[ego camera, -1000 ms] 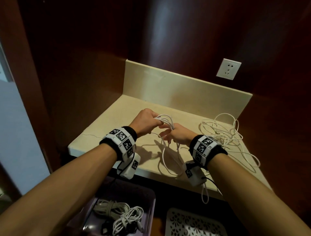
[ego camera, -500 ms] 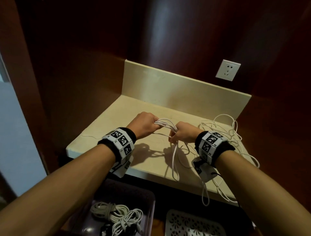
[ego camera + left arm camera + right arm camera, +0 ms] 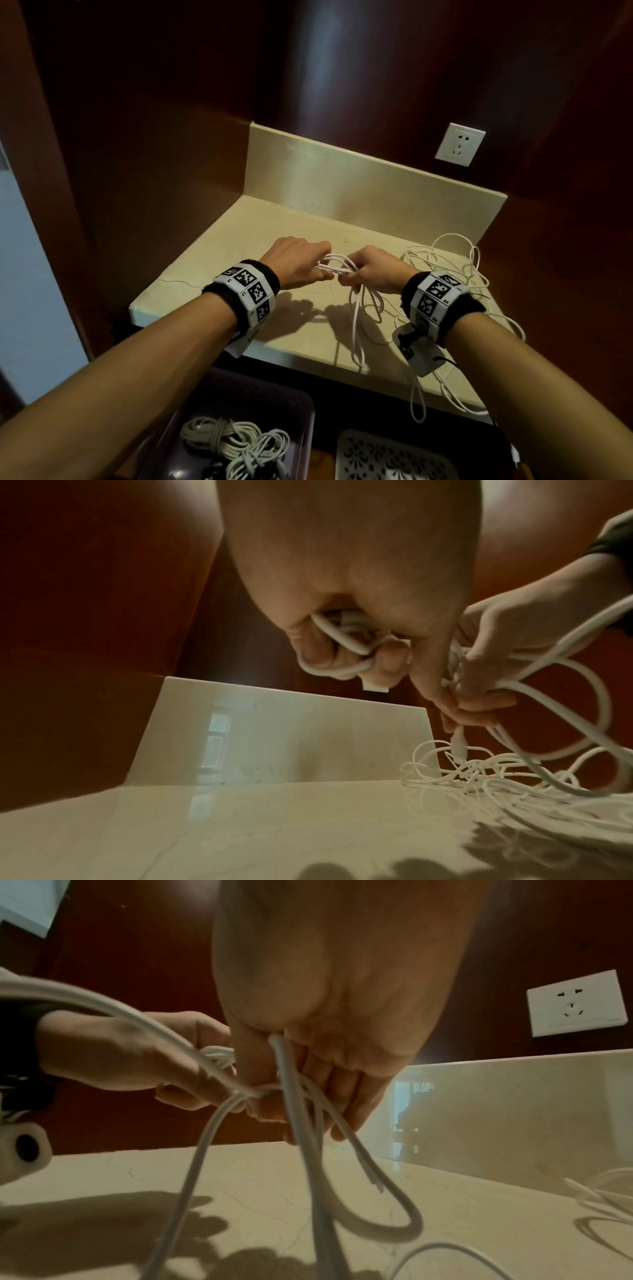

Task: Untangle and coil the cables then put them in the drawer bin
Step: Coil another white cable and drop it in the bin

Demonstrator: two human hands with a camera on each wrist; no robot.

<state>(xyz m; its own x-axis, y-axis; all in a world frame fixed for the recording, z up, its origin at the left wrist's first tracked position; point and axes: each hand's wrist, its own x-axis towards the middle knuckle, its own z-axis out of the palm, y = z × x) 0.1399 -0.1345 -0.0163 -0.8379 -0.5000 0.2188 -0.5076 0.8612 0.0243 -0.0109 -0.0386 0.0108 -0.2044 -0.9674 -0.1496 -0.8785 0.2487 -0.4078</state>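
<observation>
A white cable [image 3: 337,267] runs in several loops between my two hands above the cream counter [image 3: 219,246]. My left hand [image 3: 301,263] grips one end of the loops, its fingers curled round the strands [image 3: 342,639]. My right hand [image 3: 371,274] grips the other end, and loose loops [image 3: 363,318] hang from it onto the counter [image 3: 294,1123]. A plug end [image 3: 458,744] dangles below my right fingers. The dark drawer bin [image 3: 301,411] sits below the counter edge and holds coiled cables [image 3: 236,445].
A tangle of thin white cable [image 3: 455,270] lies on the right of the counter and trails over its front edge [image 3: 419,407]. A wall socket [image 3: 460,144] is above the backsplash. A white perforated tray [image 3: 387,459] sits beside the bin. Dark wood walls close in the nook.
Both hands have shifted slightly to the right and away from me, and drawn the loops into a tighter, flatter bundle between them. The hanging loops now trail lower toward the front edge.
</observation>
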